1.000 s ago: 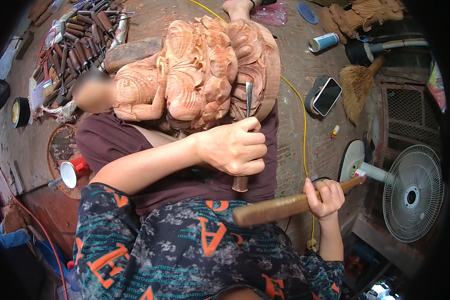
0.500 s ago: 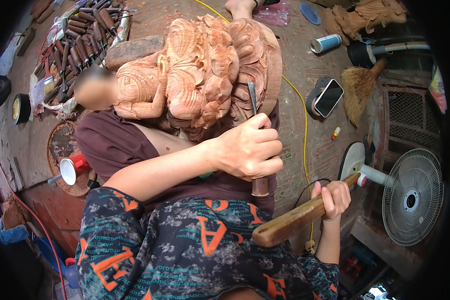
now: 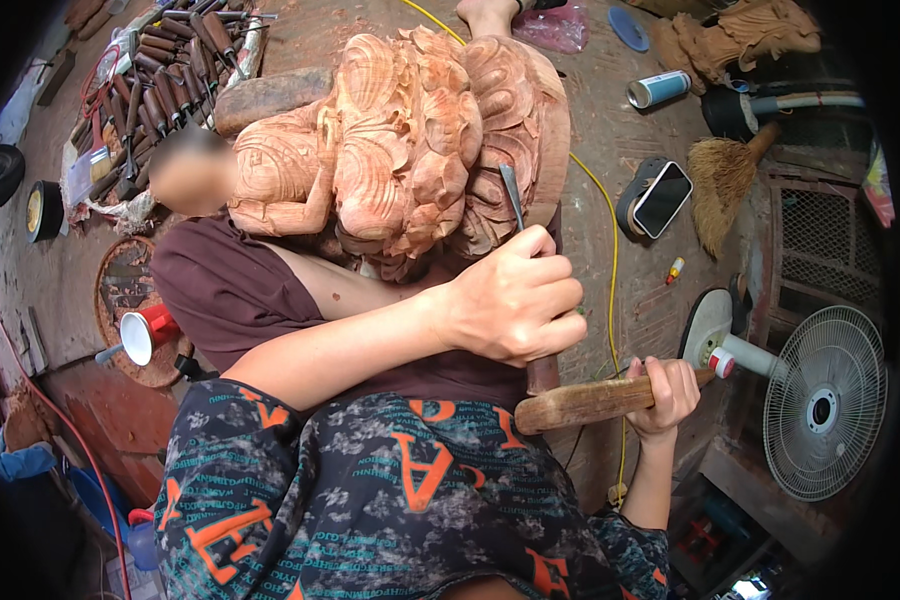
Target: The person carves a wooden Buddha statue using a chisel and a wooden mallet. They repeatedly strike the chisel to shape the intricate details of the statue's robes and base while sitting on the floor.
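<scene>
My left hand (image 3: 518, 300) is closed around the handle of a wood-carving chisel (image 3: 512, 192). Its metal blade points up and away from me, the tip against the petal carving at the base of a wooden statue (image 3: 405, 150). The statue lies on its side across my legs, its head end to the left. In my right hand (image 3: 670, 398), fingers wrapped round the grip, is a wooden mallet (image 3: 585, 402). The thick end of the mallet is at the butt of the chisel handle; whether they touch, I cannot tell.
Several wood-handled chisels (image 3: 160, 90) lie piled at the far left. A red and white cup (image 3: 142, 335) is at left. On the right are a phone (image 3: 662, 200), a spray can (image 3: 660, 89), a straw broom (image 3: 720, 180), a yellow cable (image 3: 610, 225) and a fan (image 3: 825, 402).
The mallet has swung up and levelled out, its thick end now at the chisel's butt. The view has shifted slightly; the left hand keeps its grip and the chisel leans a little more.
</scene>
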Demonstrator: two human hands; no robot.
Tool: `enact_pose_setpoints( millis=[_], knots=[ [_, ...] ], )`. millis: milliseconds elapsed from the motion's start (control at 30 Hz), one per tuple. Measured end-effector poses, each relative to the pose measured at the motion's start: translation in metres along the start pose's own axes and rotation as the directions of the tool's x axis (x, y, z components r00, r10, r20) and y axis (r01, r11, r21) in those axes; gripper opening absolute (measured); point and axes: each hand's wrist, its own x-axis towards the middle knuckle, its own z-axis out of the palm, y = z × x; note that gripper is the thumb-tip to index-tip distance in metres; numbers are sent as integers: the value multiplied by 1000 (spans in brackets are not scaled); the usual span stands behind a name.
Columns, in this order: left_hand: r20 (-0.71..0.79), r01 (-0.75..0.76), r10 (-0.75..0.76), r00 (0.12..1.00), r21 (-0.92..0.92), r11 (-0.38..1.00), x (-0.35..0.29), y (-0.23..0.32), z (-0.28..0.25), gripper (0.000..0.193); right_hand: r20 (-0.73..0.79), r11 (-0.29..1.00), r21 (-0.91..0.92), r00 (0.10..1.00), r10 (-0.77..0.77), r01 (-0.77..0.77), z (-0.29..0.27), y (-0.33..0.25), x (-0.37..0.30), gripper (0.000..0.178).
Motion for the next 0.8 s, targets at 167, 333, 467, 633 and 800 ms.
enact_pose_setpoints(
  millis=[167, 333, 467, 633, 800],
  knots=[
    [-45, 57, -57, 997, -3, 998, 9, 2, 2, 35, -177, 991, 131, 984, 22, 1, 7, 4, 0, 39],
    [-130, 92, -91, 987, 3, 996, 13, 4, 9, 34, -106, 988, 137, 991, 85, -70, 8, 6, -4, 39],
    [-119, 116, -113, 986, 21, 993, 15, 4, 7, 34, -61, 984, 141, 991, 117, -108, 7, 5, 0, 38],
    [-165, 181, -177, 970, 12, 983, 24, 6, 13, 34, -108, 967, 213, 980, 167, -141, 9, 7, -5, 37],
    [-241, 250, -235, 942, 33, 968, 33, 7, 18, 35, -116, 928, 283, 952, 285, -243, 12, 4, -9, 38]
  ],
)
